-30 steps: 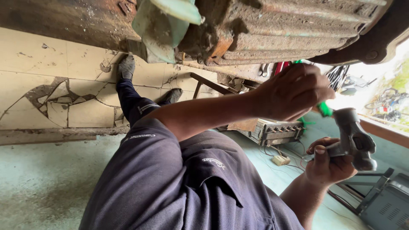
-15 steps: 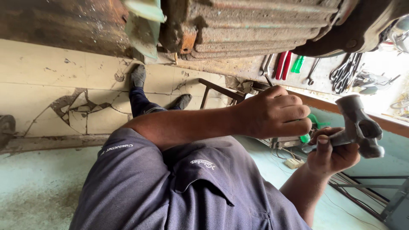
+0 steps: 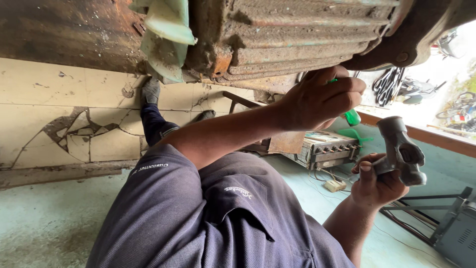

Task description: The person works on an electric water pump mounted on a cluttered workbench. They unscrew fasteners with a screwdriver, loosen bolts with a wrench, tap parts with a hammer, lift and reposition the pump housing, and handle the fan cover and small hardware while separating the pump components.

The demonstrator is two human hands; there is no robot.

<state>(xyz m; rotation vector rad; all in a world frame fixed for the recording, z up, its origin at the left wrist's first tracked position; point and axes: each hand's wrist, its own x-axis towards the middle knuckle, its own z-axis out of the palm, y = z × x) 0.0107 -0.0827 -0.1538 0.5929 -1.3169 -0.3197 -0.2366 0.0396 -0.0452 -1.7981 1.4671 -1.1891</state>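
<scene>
Fingers of the left hand [image 3: 322, 99] wrap a green-handled tool [image 3: 352, 117]; right hand [image 3: 377, 186] grips a grey metal yoke [image 3: 401, 151].

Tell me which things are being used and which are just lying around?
In use: green-handled tool in the left hand; grey metal joint piece in the right hand; rusty machine overhead.
Lying about: metal box with knobs; hanging tools; grey case.

Green floor [image 3: 44, 228], box-shaped machine [image 3: 327, 148] on it
</scene>
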